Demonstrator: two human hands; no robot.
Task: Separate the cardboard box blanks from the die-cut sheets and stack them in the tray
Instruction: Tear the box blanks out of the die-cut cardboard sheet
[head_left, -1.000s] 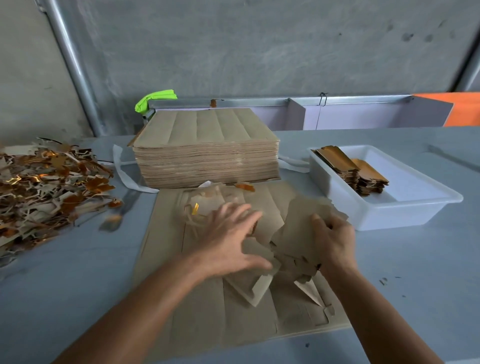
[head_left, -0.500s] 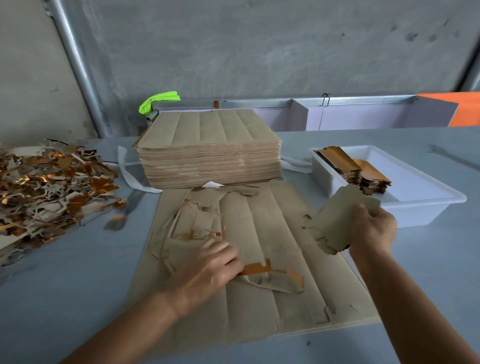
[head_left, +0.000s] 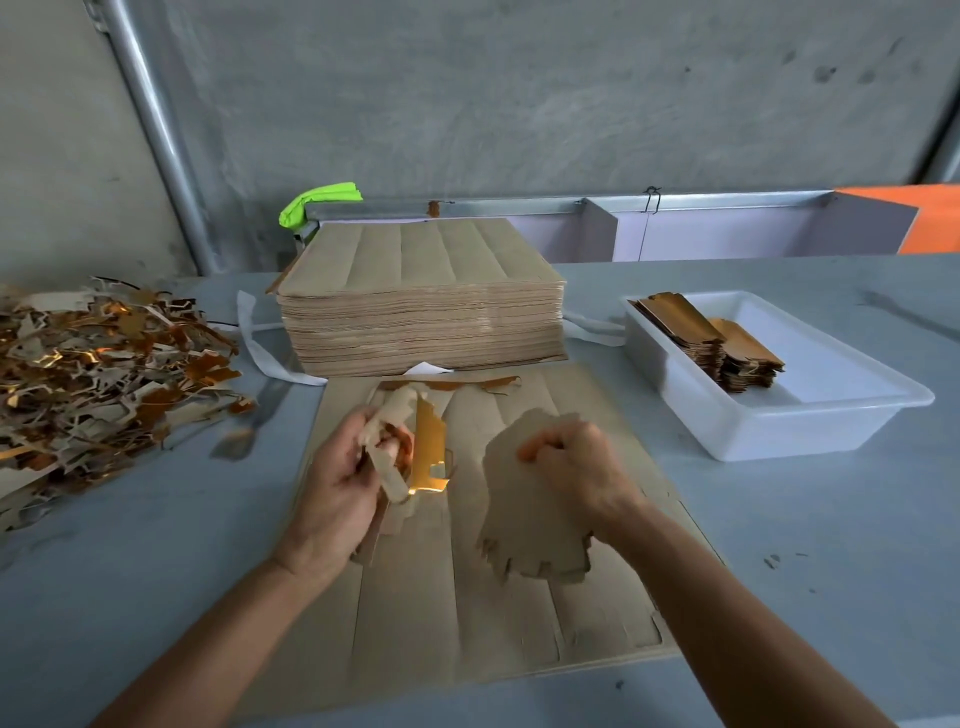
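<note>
Over the near middle of the table (head_left: 779, 597), the right hand (head_left: 582, 467) has its fingers curled round the upper edge of a small bundle of box blanks (head_left: 530, 530), plain brown side up, notched ends toward the viewer, held above the flat die-cut sheet (head_left: 457, 597) that lies on the table. Just to the left, the left hand (head_left: 337, 488) grips a crumpled wad of waste trim (head_left: 400, 447), fingers wrapped about it; one strip in the wad shows a shiny gold face. Both hands are apart from each other, neither touching the sheet as far as can be judged. Beyond the hands, at the far edge of the flat sheet, stands a tall stack of uncut sheets (head_left: 421, 322), with white strapping (head_left: 260, 353) lying loose on either side of it. To the right sits the white tray (head_left: 810, 431), holding stacked blanks (head_left: 711, 343) gold side up at its far left end. At the far left lies a heap of offcuts (head_left: 104, 374), brown and gold mixed. A green object (head_left: 317, 202) rests on the rail behind the stack.
</note>
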